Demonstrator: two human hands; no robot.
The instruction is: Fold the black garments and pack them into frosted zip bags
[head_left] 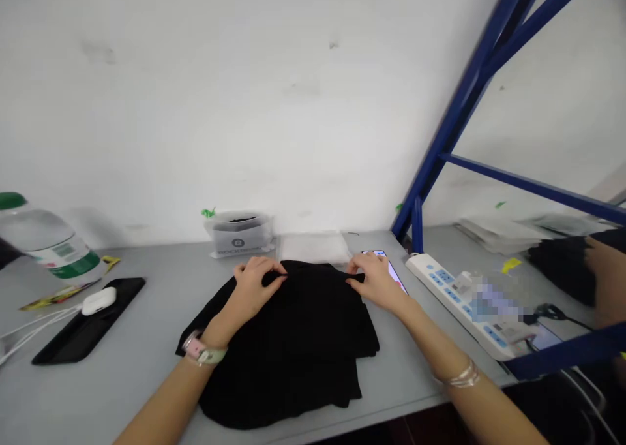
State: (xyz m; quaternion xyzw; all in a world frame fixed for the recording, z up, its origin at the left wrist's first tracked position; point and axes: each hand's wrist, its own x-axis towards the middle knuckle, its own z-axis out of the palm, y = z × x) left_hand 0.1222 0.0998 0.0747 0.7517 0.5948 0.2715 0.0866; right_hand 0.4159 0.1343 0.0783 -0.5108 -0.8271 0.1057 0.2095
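Observation:
Black cloth [303, 327], in overlapping layers, lies on the grey table [147, 393] in front of me. At its upper left edge, my left hand [255, 285] pinches the fabric between thumb and fingers. My right hand [374, 280] pinches the upper right corner of the same cloth, beside a lit phone [395, 276]. Between the two hands the top edge of the cloth runs roughly straight. Its lower part spreads toward the table's front edge in uneven layers.
Behind the cloth stand a clear-wrapped box [238, 239] and a white packet [313, 246]. At left are a bottle [53, 243], a black tray [88, 327] and a white earphone case [99, 301]. A power strip [454, 301] and blue frame [450, 119] are at right, with another person's hand [606, 269] beyond.

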